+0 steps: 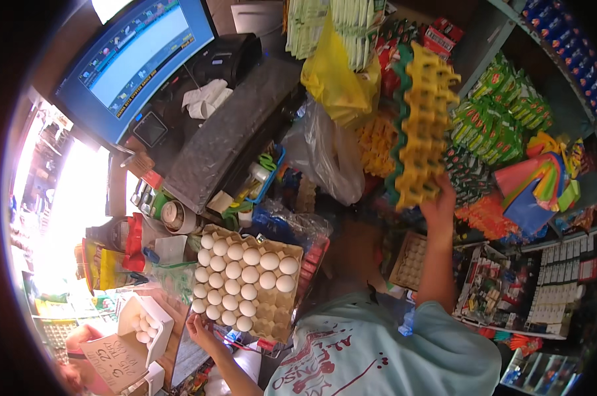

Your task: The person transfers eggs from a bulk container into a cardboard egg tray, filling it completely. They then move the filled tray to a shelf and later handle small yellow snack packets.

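Note:
My right hand grips the lower end of a yellow plastic egg tray, raised on its edge, with a green tray against its left side. My left hand is at the lower left corner of a pulp egg tray; whether it grips the tray I cannot tell. White eggs fill much of that tray, while cups at its lower right stand bare. Another pulp egg tray lies lower down, left of my right forearm.
At lower left, another person's hand is by a white box holding eggs, with a handwritten cardboard sign. A monitor and receipt printer stand upper left. Plastic bags hang centrally; shelves of green packets line the right.

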{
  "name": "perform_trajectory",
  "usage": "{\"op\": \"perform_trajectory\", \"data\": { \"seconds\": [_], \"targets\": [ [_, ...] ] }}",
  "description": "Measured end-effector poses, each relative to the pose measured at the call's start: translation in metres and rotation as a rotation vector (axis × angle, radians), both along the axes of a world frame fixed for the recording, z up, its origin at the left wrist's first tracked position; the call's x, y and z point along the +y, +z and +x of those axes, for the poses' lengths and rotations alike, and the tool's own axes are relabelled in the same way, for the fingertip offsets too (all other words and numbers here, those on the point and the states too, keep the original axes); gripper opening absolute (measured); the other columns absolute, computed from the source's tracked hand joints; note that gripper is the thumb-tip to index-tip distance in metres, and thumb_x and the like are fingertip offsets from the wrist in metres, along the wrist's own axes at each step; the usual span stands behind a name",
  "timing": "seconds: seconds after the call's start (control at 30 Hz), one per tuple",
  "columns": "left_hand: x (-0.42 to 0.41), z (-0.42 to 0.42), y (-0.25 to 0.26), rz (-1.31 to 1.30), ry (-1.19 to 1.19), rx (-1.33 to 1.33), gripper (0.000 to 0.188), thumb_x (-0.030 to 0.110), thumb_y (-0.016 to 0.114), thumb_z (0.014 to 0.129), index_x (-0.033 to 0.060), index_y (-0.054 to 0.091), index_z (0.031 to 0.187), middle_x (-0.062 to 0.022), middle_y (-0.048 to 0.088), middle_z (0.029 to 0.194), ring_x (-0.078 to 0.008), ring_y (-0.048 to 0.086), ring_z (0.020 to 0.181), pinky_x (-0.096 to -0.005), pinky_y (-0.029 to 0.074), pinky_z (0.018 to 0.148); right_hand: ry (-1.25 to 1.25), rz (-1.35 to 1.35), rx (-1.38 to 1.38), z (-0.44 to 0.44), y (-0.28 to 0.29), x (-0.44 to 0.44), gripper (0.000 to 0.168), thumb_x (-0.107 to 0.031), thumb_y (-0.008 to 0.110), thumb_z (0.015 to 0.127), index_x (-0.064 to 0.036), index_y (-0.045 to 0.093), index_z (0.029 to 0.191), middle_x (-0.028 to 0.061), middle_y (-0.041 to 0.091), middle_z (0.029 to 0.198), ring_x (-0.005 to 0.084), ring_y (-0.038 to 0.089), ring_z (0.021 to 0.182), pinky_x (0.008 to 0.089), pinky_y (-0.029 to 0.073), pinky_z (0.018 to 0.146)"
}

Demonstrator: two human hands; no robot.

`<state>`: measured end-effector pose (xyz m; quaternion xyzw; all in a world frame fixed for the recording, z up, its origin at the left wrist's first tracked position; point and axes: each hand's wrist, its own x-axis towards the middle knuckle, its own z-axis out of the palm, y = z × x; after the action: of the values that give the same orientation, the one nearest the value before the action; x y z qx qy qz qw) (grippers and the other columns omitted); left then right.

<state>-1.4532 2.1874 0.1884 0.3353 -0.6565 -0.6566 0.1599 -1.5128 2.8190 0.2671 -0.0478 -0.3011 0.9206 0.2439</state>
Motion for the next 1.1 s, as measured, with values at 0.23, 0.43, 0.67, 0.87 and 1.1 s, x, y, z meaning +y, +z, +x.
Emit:
{"op": "perform_trajectory", "data": {
  "seconds": [0.23, 0.43, 0.67, 0.87, 1.1],
  "targets": [
    [-0.011, 0.006, -0.021, 0.048, 0.011, 0.052, 0.012, 0.022, 0.061, 0.096, 0.0132, 0.057, 0.104, 0.0017, 0.062, 0.1, -0.0075, 0.052, 0.079, -0.024, 0.043, 0.069, -0.505, 0.191, -0.218, -0.113, 0.128, 0.038, 0.063, -0.005, 0.053, 0.098, 0.001, 0.028, 0.155, 0.0178, 0.042, 0.15, 0.0296, 0.05, 0.134, 0.0436, 0.044, 0.109],
    [-0.009, 0.022, -0.025, 0.02, 0.133, 0.023, 0.014, 0.024, 0.064, 0.094, 0.0159, 0.058, 0.104, 0.0045, 0.063, 0.101, -0.0079, 0.053, 0.083, -0.0247, 0.042, 0.071, -0.5, 0.417, -0.055, -0.174, 0.152, 0.08, 0.059, -0.007, 0.048, 0.099, 0.002, 0.029, 0.154, 0.0163, 0.048, 0.144, 0.0298, 0.053, 0.128, 0.043, 0.046, 0.105],
    [0.0, 0.026, -0.019, 0.019, 0.145, 0.032, 0.016, 0.028, 0.063, 0.095, 0.0169, 0.058, 0.105, 0.0044, 0.062, 0.103, -0.0087, 0.053, 0.087, -0.0258, 0.042, 0.072, -0.835, 1.011, -0.677, -0.244, 0.13, 0.132, 0.061, -0.036, 0.067, 0.087, 0.0, 0.057, 0.135, 0.0234, 0.063, 0.13, 0.0386, 0.057, 0.125, 0.0461, 0.043, 0.103],
    [0.002, 0.045, 0.008, -0.03, 0.19, 0.093, 0.021, 0.028, 0.066, 0.095, 0.0119, 0.061, 0.107, -0.0007, 0.06, 0.096, -0.0123, 0.057, 0.086, -0.0312, 0.049, 0.069, -1.244, 1.522, -0.509, -0.229, 0.121, 0.105, 0.061, -0.04, 0.071, 0.088, 0.001, 0.059, 0.13, 0.0236, 0.062, 0.126, 0.0416, 0.058, 0.118, 0.0492, 0.044, 0.103],
    [0.046, 0.055, 0.063, -0.276, 0.035, 0.126, 0.014, 0.012, 0.064, 0.097, 0.0046, 0.065, 0.108, 0.0011, 0.064, 0.1, -0.0085, 0.058, 0.09, -0.0269, 0.05, 0.076, -0.198, 1.294, 0.261, -0.111, 0.081, -0.135, 0.034, -0.013, 0.069, 0.095, 0.001, 0.056, 0.124, 0.0106, 0.065, 0.108, 0.0181, 0.064, 0.096, 0.03, 0.054, 0.083]
  ]
}}
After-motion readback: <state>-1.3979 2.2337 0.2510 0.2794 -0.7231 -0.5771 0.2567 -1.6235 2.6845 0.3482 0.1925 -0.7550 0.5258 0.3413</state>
